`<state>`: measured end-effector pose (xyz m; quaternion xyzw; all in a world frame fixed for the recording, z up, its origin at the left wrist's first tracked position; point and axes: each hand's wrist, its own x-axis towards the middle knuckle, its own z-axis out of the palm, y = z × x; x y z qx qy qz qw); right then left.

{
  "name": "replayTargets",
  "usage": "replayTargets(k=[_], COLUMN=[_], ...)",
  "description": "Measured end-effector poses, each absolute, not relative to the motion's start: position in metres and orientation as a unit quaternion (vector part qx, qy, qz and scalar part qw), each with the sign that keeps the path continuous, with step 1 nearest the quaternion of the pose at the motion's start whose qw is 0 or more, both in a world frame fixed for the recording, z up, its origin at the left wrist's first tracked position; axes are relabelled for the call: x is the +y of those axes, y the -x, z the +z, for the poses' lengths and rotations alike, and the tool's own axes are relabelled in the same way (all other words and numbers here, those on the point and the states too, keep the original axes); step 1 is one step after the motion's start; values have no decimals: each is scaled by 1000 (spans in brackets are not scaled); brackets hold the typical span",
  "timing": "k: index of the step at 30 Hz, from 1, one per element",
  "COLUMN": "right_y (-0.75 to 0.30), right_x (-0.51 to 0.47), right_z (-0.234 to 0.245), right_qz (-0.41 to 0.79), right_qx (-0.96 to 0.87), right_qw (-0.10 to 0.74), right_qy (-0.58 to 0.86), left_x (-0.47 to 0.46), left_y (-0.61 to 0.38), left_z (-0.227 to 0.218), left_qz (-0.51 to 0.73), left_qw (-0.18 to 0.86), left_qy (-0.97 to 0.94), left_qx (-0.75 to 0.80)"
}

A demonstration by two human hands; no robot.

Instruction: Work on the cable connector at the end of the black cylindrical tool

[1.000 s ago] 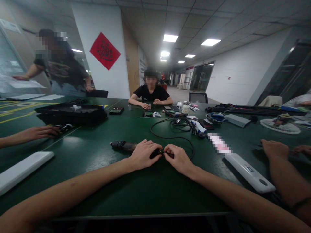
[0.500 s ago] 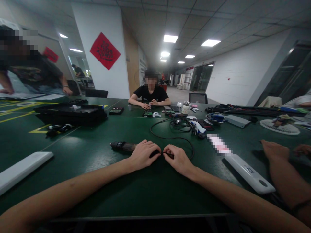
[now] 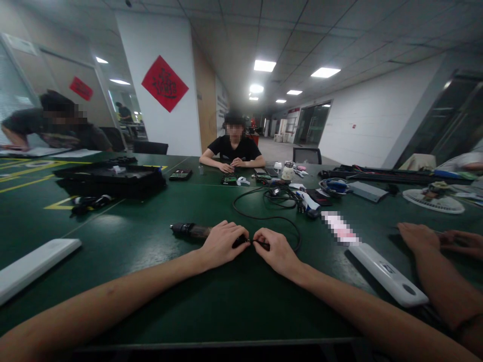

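The person's left hand [image 3: 225, 244] is curling over the rear of a dark, cylindrical handheld tool with a ridged collar and a metal tip [image 3: 190, 231], which is lying on the green tabletop [image 3: 211, 306] and pointing out to that hand's left. The right hand [image 3: 277, 251] is pinching the end of a thin black cable [image 3: 271, 217] between thumb and fingers, just beside the left fingertips; the cable is looping away behind it. Both hands are keeping nearly the same pose as a second ago. Left of them, a long white slab [image 3: 39, 269] is lying flat, and farther out a bundle of small black parts [image 3: 90, 203] is sitting uncovered, where a co-worker's hand was touching it earlier. Right of them, a long white rounded device [image 3: 388, 274] is resting near a neighbour's hand [image 3: 418, 237]. Beyond, far left, a person in a dark top [image 3: 68, 133], upright before, is now bending over the table.
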<state>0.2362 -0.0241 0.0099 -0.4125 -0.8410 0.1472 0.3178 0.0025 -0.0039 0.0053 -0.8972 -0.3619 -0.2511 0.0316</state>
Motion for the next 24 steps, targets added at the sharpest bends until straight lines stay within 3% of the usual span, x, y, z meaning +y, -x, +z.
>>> replayTargets(k=[24], right_y=[-234], right_x=[-26], right_z=[12], right_qz=[158], right_qx=[-841], right_qw=[315], right_qy=[411], left_x=[-6], left_y=[0], left_z=[7], left_qz=[-246], left_qw=[26], left_qy=[907], left_qx=[-340])
